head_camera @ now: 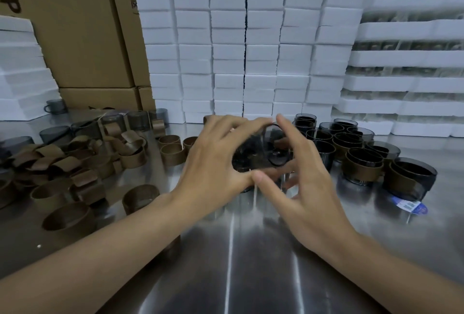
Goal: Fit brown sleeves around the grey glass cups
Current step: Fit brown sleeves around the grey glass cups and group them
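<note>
Grey glass cup (261,155) in both hands' grip, left hand (216,160), right hand (301,183); carton (75,24) print unreadable.

Steel table (251,276), stacked white foam blocks (226,45), cardboard boxes (82,24), foam trays (406,62), blue label (411,207)

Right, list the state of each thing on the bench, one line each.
left hand: wrapped round a grey glass cup.
right hand: fingers spread against the same cup.
held cup: gripped by both hands; whether it wears a sleeve cannot be told.
finished cups: upright, brown sleeves on, at right.
loose sleeves: empty, piled at left.
bare cups: unsleeved, behind the pile.
</note>
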### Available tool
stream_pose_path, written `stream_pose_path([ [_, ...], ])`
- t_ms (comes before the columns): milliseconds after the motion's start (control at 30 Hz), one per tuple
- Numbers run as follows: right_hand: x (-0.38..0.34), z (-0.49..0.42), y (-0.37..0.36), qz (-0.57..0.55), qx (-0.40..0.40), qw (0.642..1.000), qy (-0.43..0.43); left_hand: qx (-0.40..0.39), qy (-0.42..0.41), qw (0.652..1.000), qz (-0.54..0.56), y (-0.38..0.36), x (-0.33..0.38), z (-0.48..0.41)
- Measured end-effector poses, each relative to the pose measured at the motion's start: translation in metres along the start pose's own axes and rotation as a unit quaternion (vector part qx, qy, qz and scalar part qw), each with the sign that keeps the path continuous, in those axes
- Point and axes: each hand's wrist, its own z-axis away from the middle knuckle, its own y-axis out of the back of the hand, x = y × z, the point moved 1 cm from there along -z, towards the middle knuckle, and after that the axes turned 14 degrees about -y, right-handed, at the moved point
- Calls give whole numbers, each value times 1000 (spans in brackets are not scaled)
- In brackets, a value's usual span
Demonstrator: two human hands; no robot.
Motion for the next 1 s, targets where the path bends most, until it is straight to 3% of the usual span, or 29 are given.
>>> stream_pose_path([
  [67, 2, -2, 1, -10, 16, 1000, -20, -26, -53, 998, -13, -2, 2, 0],
  [333, -2, -3, 2, -44, 28, 998, -30, -109, -68, 991, 26, 8, -6, -4],
  [467, -3, -4, 3, -100, 39, 992, -65, -158, 1, 987, 33, 22, -19, -9],
  [633, 2, -8, 4, -150, 53, 982, -102, -120, 150, 981, 43, 50, -62, -9],
  [733, 3, -9, 4, -153, 53, 981, -110, -99, 232, 968, -18, 58, -92, 4],
  [800, 3, -9, 4, -154, 47, 981, -111, -149, 262, 951, -71, 58, -105, 16],
  [900, 1, -8, 3, -146, 38, 983, -109, -261, 259, 916, -159, 57, -108, 26],
  [1000, -1, -8, 4, -140, 33, 984, -105, -314, 221, 886, -260, 54, -105, 28],
])
